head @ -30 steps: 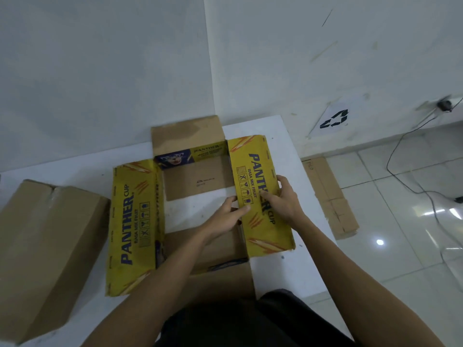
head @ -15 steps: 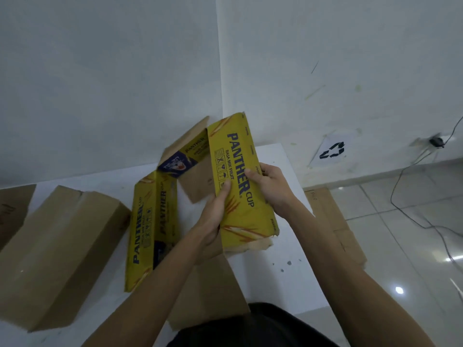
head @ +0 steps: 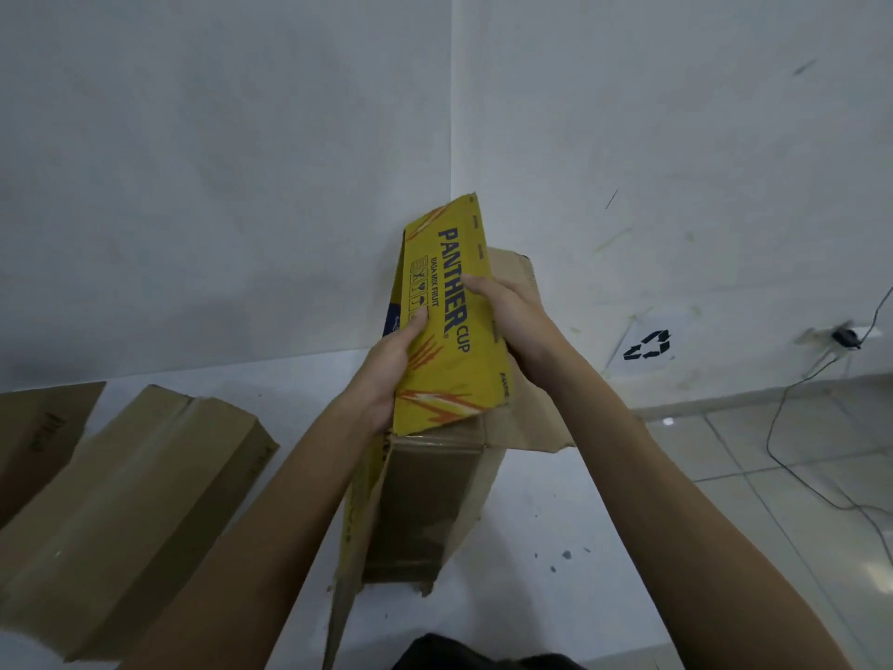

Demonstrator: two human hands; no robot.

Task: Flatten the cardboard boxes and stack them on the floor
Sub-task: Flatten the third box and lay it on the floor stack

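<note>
Fingers of both hands apparently clasp yellow box.

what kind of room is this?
Likely a bare storage or work room corner: plain white walls, white table with brown cardboard boxes, glossy tiled floor and a recycling-symbol sign.

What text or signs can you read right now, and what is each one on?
"PANTHER CUP": large blue print on the yellow box, held by the left hand and right hand.
"RASA MIX FRUIT": small print beside it, same panel.
Handling pictograms: boxed column on that panel, too small to read.
"PANTHE": small repeats along the panel's right edge, cut off.
Recycling symbol: black arrows on the wall, no words.
Dark marking on the far-left brown box: blurred, unreadable.
</note>
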